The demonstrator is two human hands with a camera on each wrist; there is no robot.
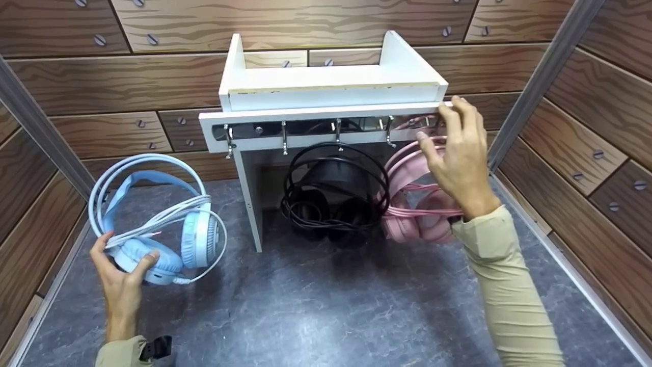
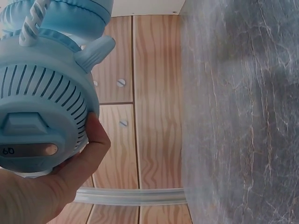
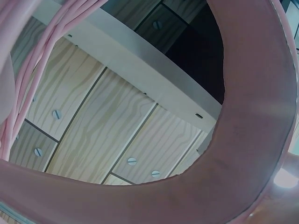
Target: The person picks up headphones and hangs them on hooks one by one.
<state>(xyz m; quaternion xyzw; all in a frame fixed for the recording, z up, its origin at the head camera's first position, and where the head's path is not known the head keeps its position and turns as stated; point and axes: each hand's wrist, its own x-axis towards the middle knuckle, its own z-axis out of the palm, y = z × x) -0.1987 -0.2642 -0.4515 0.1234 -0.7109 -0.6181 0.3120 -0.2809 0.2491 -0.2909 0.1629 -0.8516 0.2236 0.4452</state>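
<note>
My left hand (image 1: 122,278) grips one ear cup of the light-blue headphones (image 1: 206,239), thumb on the cushion, at the left above the grey floor. Their cable is bundled across the headband. In the left wrist view, fingers curl round the slotted ear cup (image 2: 42,102). At the white hook rail's (image 1: 326,109) right end, my right hand (image 1: 461,153) has extended fingers at the top edge and its thumb lower in front. Pink headphones (image 1: 407,173) hang beside and partly behind it; their pink band (image 3: 257,93) fills much of the right wrist view.
Black headphones (image 1: 333,204) hang from a middle hook. A metal hook (image 1: 229,140) at the rail's left end bears nothing. The rail is fixed to a white shelf unit (image 1: 336,76) with a side panel (image 1: 249,204) reaching down. Wood-patterned walls (image 1: 586,137) enclose the sides and back.
</note>
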